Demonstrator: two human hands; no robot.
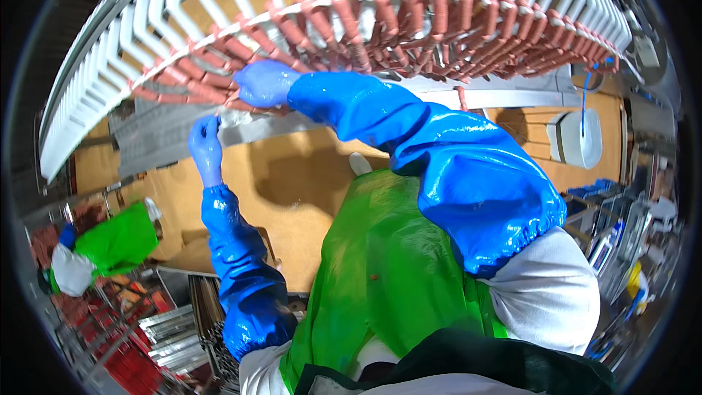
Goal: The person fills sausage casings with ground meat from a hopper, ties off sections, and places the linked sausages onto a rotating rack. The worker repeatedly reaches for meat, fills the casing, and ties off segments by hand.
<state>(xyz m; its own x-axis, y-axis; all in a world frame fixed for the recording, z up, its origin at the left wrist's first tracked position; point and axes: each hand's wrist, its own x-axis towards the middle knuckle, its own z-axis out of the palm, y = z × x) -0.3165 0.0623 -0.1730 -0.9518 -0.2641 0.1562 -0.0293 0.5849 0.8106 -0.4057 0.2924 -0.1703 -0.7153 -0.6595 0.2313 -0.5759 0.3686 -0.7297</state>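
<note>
Reddish sausages [387, 14] hang in linked strings from a long row of white hooks [175, 14] that curves across the top of the view. My right hand [267, 82], in a blue-purple glove, reaches across to the left part of the row. Its fingers are curled around sausages there, though the fingertips are partly hidden. Lower and further left is my left hand [206, 148], gloved alike, closed with thumb and fingers pressed together just under the sausages. Whatever may be in that pinch is too small to make out. Blue sleeves cover both my forearms.
Beneath the sausages runs a grey metal ledge [285, 123] above a tan floor [292, 212]. A white bin [578, 139] stands at the right. At the far left is another person in a green apron [121, 241], near red racks [124, 351]. Metal bars [172, 336] lie stacked at lower left.
</note>
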